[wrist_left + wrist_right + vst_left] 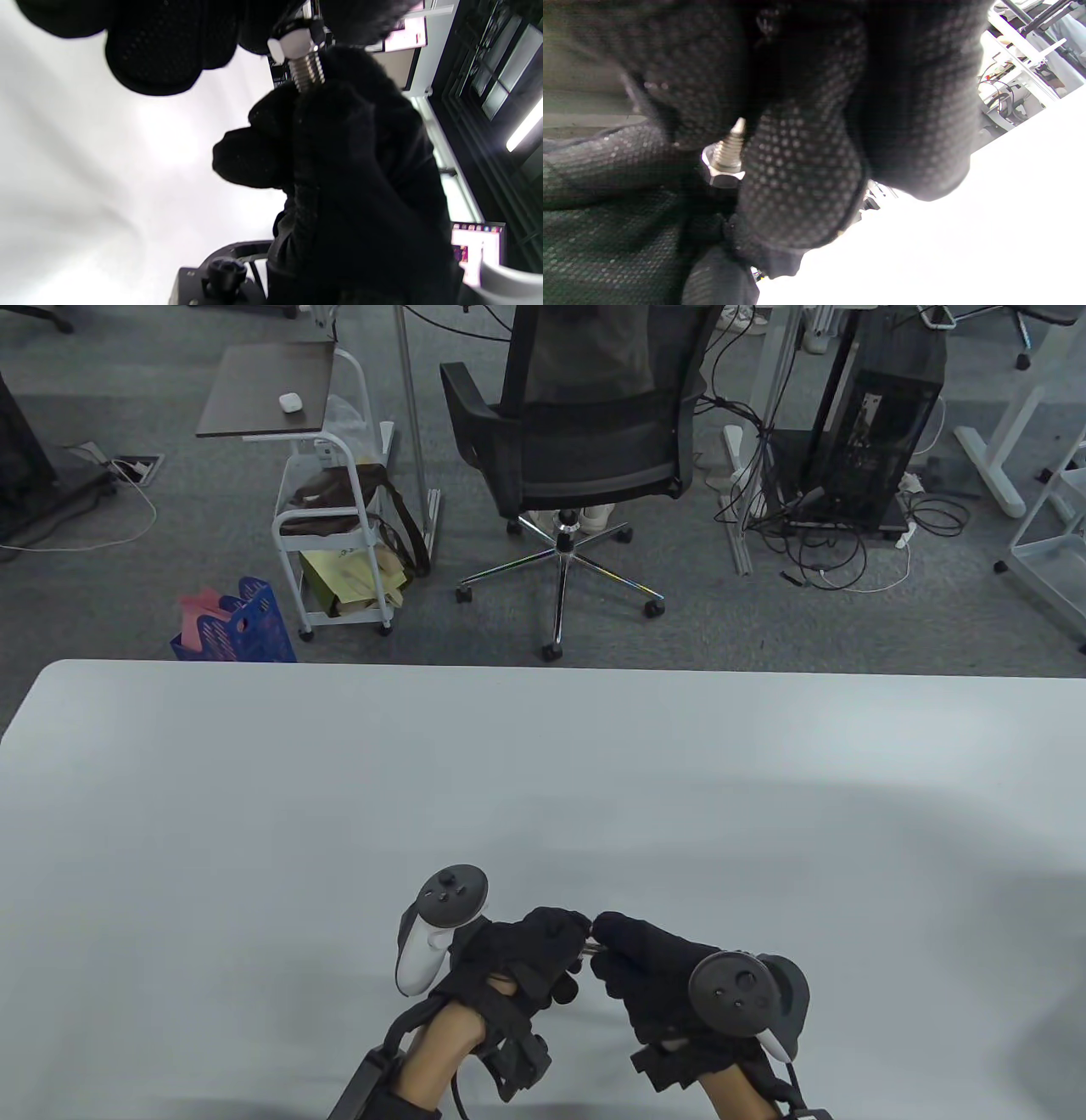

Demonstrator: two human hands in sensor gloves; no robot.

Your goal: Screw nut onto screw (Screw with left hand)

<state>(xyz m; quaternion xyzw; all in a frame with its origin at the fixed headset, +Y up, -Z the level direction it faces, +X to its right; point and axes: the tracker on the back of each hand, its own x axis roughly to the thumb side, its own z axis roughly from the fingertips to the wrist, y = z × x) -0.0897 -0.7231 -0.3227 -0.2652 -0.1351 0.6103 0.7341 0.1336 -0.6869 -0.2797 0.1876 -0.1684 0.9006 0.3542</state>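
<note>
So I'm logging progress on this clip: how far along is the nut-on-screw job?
Done: the nut is already started on the screw, both lifted off the table. In hand: the left hand grips the nut while the right hand holds the screw's shaft. Left: threads still show bare beside the nut in both wrist views, so more turning seems needed; how far it must go, I cannot tell.

Office: swivel chair (585, 449), computer tower (882, 432)

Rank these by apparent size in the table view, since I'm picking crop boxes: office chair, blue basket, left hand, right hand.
1. office chair
2. left hand and right hand, about alike; they sit nearest the camera, so unsure
3. blue basket
</note>
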